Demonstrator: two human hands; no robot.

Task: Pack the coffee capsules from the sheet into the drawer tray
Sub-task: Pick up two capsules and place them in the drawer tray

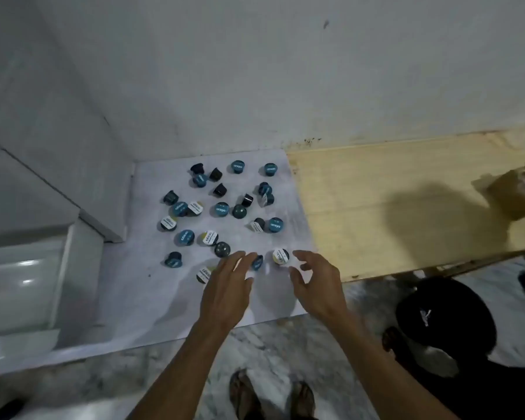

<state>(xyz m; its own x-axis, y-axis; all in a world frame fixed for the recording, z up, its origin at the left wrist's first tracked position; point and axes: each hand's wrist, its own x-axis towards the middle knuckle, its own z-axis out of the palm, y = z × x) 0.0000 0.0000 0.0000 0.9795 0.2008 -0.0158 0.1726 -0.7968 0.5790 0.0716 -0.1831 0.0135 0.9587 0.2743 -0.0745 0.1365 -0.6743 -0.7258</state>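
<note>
A pale wooden desk runs along the wall, and a white sheet lies on its left part. Coffee capsules sit scattered over the sheet, some upright, some tipped, while a brown package rests at the desk's far right.

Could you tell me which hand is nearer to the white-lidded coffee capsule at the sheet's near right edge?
Right. The right hand has fingertips just beside the white-lidded coffee capsule; the left hand reaches further left, over a blue capsule.
</note>
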